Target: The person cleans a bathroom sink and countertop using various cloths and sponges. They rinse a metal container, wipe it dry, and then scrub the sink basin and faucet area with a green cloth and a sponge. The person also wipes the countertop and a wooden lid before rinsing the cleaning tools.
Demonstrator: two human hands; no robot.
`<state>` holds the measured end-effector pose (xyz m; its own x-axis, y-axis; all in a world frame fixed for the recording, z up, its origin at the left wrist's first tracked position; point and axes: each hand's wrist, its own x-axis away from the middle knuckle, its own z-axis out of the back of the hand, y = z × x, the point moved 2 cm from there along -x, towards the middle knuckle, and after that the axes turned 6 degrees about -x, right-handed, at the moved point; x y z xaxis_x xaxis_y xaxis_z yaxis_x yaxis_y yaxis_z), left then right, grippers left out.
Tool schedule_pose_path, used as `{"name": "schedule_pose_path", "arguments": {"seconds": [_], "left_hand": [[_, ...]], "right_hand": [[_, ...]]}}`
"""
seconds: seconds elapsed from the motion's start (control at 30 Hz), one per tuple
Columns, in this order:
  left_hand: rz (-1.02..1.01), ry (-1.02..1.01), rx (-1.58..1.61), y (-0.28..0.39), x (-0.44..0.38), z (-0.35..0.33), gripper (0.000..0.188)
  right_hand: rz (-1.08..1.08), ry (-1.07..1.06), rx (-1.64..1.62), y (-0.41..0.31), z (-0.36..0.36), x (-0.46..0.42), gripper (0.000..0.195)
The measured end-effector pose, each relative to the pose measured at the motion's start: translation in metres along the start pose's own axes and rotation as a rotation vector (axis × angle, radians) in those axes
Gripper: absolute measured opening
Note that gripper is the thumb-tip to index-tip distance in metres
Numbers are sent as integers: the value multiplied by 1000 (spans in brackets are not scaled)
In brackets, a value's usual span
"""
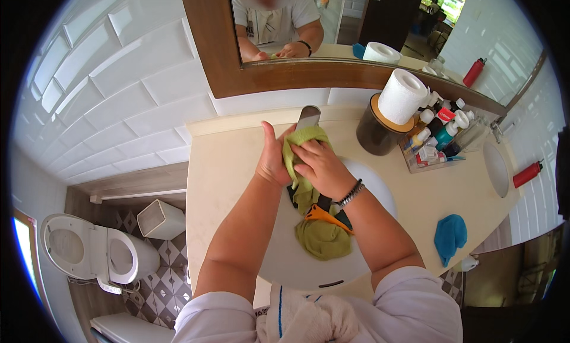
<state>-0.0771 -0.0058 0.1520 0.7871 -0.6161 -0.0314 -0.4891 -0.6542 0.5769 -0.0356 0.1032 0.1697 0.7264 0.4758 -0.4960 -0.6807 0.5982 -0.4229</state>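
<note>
My left hand [272,158] is beneath a yellow-green cloth [311,133], thumb raised and fingers mostly hidden by it. Pressed onto the cloth from above is my right hand [324,168], with bracelets on its wrist; the cloth is bunched between the two palms. Both hands are over the back of a white sink basin [285,258], just in front of the metal faucet [310,115]. Lower in the basin lie another green cloth [324,241], an orange item [321,214] and dark fabric [343,219], partly covered by my right forearm.
Right of the faucet stands a dark canister [378,131] with a paper roll [403,96] on its wooden lid. Beside it is a clear organizer [418,165] of bottles. A blue cloth [450,236] lies on the counter [227,165]. A toilet [133,258] and bin [162,220] stand left.
</note>
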Motion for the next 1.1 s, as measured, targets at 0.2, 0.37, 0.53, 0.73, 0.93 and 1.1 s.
{"name": "schedule_pose_path", "arguments": {"seconds": [0.2,0.37,0.53,0.73,0.93,1.1], "left_hand": [[133,71,-760,-38,36,-6,59],[68,93,-1132,-48,51,-35,55],[18,212,-1191,-43,66,-15,45],[15,328,-1083,-31,67,5,36],[-17,346,-1063,-26,73,-3,32],[-61,351,-1115,-24,82,-4,31]], "right_hand": [[-41,360,188,35,-6,36,43],[-503,581,-1747,152,-30,9,28],[-683,565,-1536,137,-34,-57,29],[-769,536,-1486,133,-40,-57,30],[-738,691,-1621,125,-73,8,26],[-740,718,-1640,109,-85,17,22]]}}
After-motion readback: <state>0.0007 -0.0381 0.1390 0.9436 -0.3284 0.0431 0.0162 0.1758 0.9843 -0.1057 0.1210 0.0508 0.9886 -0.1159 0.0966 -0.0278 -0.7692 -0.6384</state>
